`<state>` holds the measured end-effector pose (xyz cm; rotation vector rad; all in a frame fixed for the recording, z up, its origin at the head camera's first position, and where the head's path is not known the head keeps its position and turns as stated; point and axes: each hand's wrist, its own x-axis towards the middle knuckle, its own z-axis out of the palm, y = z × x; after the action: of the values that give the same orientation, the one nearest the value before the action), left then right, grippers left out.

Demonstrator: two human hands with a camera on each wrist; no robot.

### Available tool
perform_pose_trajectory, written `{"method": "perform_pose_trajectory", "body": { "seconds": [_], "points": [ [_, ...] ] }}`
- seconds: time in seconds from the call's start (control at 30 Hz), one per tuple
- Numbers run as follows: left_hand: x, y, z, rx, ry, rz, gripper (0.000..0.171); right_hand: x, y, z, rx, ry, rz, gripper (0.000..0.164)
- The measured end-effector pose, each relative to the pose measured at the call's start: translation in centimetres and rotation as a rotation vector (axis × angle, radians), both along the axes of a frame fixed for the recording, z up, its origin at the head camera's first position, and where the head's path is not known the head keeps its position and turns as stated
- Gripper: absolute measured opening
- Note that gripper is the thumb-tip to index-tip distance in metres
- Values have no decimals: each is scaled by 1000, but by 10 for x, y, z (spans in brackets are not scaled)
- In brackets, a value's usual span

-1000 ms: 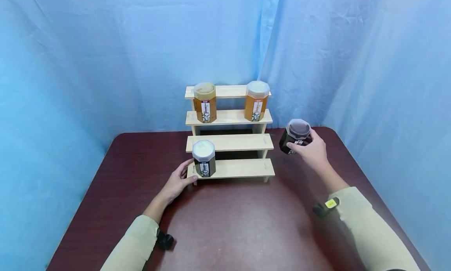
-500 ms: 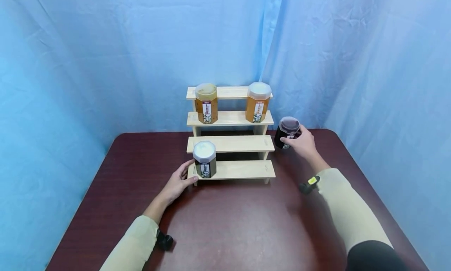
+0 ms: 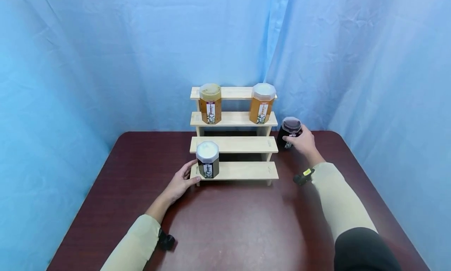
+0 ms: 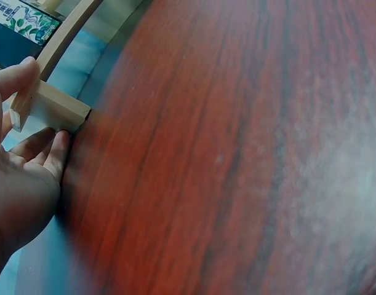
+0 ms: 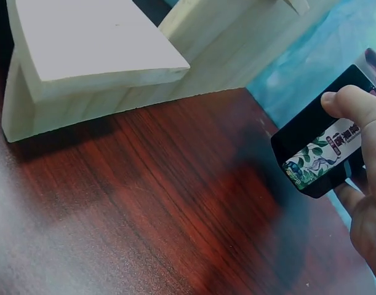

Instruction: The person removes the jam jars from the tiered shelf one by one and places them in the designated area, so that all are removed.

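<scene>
My right hand (image 3: 304,141) grips a dark jar (image 5: 323,138) with a greyish see-through lid and a leafy label, held just right of the wooden step rack (image 3: 246,171). In the right wrist view, the thumb lies across the jar's side above the table. My left hand (image 3: 181,183) holds the left end of the rack's lowest shelf, thumb at its front edge (image 4: 28,92) and other fingers by the support below. Beside that hand, on the lowest shelf, stands a dark jar with a white lid (image 3: 208,161).
Two amber jars stand on the second shelf from the top: one at the left (image 3: 210,108), one at the right (image 3: 262,106). The rack rests on a dark red-brown table (image 3: 225,224). Blue curtains (image 3: 158,59) hang behind and at both sides.
My right hand has carried the dark jar left, closer to the rack's right side. The left hand keeps its place at the lowest shelf. The head view has shifted slightly.
</scene>
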<state>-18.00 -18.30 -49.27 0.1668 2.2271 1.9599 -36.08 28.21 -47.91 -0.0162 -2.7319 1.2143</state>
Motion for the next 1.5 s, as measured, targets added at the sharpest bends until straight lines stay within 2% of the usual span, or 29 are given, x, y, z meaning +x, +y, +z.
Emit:
{"method": "perform_pose_trajectory", "body": {
  "seconds": [0.3,0.53,0.7,0.77,0.87,0.97,1.1,1.27,1.37,1.5],
  "points": [
    [1,1,-1,-13,-5,-4,72,-2,3,-18,-9,1,-14,79],
    [-11,-3,-32,-19,26,22,71,-3,1,-25,-9,15,-17,77],
    [-10,-2,-34,-21,21,14,72,-1,3,-27,-15,12,-5,76],
    [-10,-3,-35,-21,20,13,72,0,2,-27,-36,15,4,80],
    [-11,-4,-35,-23,31,19,72,2,-1,-25,-108,11,36,94],
    [-12,-4,-34,-34,39,23,71,5,-3,-20,-243,22,46,105],
    [-13,-4,-35,-40,38,19,71,16,-7,-8,-331,123,11,101],
    [-12,-5,-35,-49,38,27,70,33,-18,13,-274,378,-12,82],
    [-13,-5,-35,-52,40,22,70,47,-27,27,-312,501,13,73],
    [-13,-5,-34,-49,35,18,70,71,-42,42,-416,593,86,68]
  ]
}}
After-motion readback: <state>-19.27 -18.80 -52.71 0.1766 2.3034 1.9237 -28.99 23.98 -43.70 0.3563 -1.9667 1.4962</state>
